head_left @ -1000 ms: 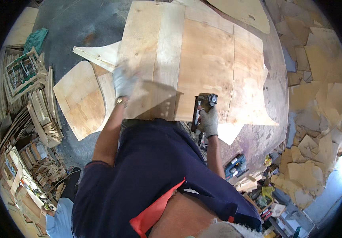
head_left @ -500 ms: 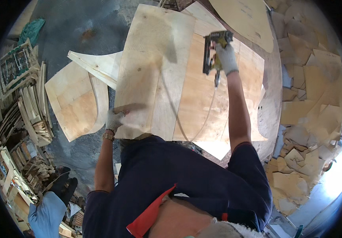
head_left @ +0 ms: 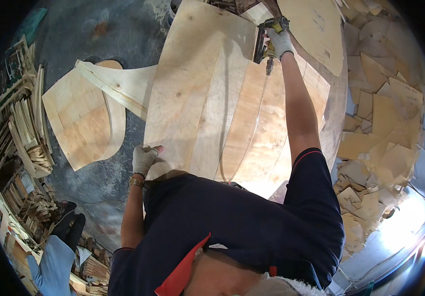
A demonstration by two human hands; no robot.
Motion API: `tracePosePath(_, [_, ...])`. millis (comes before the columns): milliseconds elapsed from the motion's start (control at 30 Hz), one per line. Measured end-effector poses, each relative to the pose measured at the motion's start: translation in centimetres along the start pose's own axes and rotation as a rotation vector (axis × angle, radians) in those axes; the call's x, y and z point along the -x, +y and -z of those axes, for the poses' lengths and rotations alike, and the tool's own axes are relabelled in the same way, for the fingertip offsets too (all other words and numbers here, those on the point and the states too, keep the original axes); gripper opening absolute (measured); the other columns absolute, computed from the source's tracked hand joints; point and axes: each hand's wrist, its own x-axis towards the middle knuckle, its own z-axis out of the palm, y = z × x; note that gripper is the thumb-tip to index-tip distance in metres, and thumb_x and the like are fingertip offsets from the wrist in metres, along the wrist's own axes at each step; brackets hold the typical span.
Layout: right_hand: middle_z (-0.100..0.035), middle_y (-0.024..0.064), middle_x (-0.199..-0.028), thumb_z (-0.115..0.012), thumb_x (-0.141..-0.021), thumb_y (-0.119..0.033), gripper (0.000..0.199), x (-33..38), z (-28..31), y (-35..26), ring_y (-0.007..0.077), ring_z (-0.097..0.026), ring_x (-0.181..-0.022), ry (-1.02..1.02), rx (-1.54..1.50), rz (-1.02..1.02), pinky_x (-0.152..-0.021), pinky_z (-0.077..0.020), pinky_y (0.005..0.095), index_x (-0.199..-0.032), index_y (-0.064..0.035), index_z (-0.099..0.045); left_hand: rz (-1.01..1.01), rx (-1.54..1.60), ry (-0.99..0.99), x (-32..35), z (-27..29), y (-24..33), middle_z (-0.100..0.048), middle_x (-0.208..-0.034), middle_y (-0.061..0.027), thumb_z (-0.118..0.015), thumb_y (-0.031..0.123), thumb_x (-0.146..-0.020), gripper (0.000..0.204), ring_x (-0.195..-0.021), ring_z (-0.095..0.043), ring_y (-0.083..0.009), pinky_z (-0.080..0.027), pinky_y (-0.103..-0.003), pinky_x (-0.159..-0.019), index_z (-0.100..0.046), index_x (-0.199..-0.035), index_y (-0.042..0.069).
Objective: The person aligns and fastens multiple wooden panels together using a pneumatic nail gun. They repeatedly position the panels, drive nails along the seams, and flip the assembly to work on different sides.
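Note:
A large plywood panel [head_left: 183, 98] with long seams lies flat in front of me. In a pale knit glove, my left hand [head_left: 144, 160] grips its near left edge, thumb over the top face. My right hand [head_left: 280, 42], gloved too, is wrapped round the handle of a nail gun [head_left: 276, 22]. The gun is at the panel's far right part, with its nose toward the wood; whether it touches cannot be made out. An air hose [head_left: 259, 116] runs from its grip back across the panel toward me.
On the left lie a curved plywood piece [head_left: 81, 123] and a pale wooden arm piece [head_left: 118, 84]. Stacked wood strips [head_left: 30, 128] line the far left. A tan curved sheet [head_left: 316, 29] and heaped board offcuts [head_left: 390, 128] are at right. Another person's blue-clad leg [head_left: 57, 264] shows lower left.
My right hand has carried the nail gun farther away, toward the panel's far edge. My left hand keeps its hold at the near left edge. The whole view has shifted slightly.

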Motion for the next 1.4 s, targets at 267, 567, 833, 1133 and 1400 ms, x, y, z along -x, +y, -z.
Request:
tracePosePath(267, [-0.071, 0.0085, -0.081, -0.062, -0.090, -0.015, 0.021, 1.4, 0.3, -1.6, 0.0175, -0.065, -0.059, -0.092, 0.176, -0.061, -0.051, -0.0545, 0.0330, -0.106, -0.0016, -0.066, 0.049, -0.135, -0.062, -1.2, 0.5, -1.4, -0.070, -0.068, -0.0023, -0.085, 0.016, -0.080, 0.021, -0.055, -0.058, -0.0107, -0.048, -0.030, -0.055, -0.077, -0.090, 0.000])
tracePosePath(567, [-0.071, 0.0076, -0.086, -0.058, -0.095, -0.018, 0.022, 3.7, 0.7, -1.2, 0.0152, -0.062, -0.056, -0.135, 0.267, -0.069, -0.051, -0.0530, 0.0312, -0.110, -0.0027, -0.063, 0.015, -0.078, -0.056, -1.1, 0.3, -1.5, -0.068, -0.065, -0.0028, -0.086, 0.019, -0.080, 0.022, -0.058, -0.062, -0.0116, -0.048, -0.030, -0.055, -0.077, -0.087, 0.000])
tracePosePath(833, [-0.070, 0.0092, -0.081, -0.060, -0.091, -0.013, 0.020, 6.3, 0.5, -1.1, 0.0187, -0.066, -0.060, -0.118, 0.293, -0.058, -0.051, -0.0545, 0.0346, -0.107, -0.0025, -0.065, -0.011, -0.001, -0.098, -1.9, 0.3, -2.8, -0.062, -0.063, -0.0006, -0.082, 0.019, -0.084, 0.021, -0.054, -0.058, -0.0108, -0.046, -0.031, -0.052, -0.074, -0.080, -0.001])
tracePosePath(1133, [-0.070, 0.0082, -0.082, -0.057, -0.094, -0.015, 0.020, 9.4, 0.3, -0.4, 0.0177, -0.063, -0.054, -0.146, 0.255, -0.117, -0.049, -0.0530, 0.0333, -0.110, -0.0038, -0.062, 0.027, 0.201, -0.113, -1.9, 0.3, -2.9, -0.073, -0.088, -0.0118, -0.073, 0.019, -0.091, 0.028, -0.063, -0.071, -0.0195, -0.057, -0.032, -0.060, -0.071, -0.105, -0.005])
tracePosePath(1400, [-0.069, 0.0099, -0.081, -0.059, -0.091, -0.012, 0.021, 11.9, -0.1, 0.2, 0.0189, -0.065, -0.054, -0.150, 0.184, -0.128, -0.047, -0.0529, 0.0333, -0.110, -0.0023, -0.061, -0.076, -0.076, -0.052, -2.6, 0.7, -3.5, -0.074, -0.097, -0.0154, -0.074, 0.034, -0.089, 0.045, -0.087, -0.073, -0.0261, -0.056, -0.037, -0.079, -0.069, -0.116, -0.002])
